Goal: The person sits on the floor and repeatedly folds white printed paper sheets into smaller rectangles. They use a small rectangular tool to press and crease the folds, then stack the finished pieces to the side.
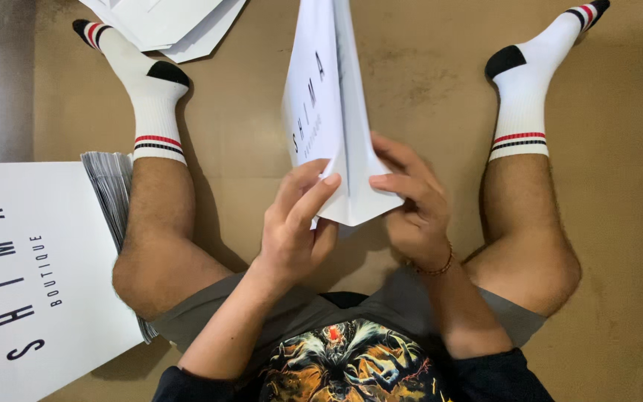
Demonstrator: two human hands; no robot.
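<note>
Both hands, left hand (295, 223) and right hand (411, 201), pinch the near end of a folded white paper bag (333, 112) above the brown floor (426, 82), between outstretched legs, a stack of flat bags (39, 260) lying at left.

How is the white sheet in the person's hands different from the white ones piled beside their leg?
The folded sheet is creased and held up off the floor by the left hand and right hand; the stack lies flat and unfolded on the brown floor. The folded sheet is single; the stack holds many, edges showing. Both are white with dark lettering.
</note>
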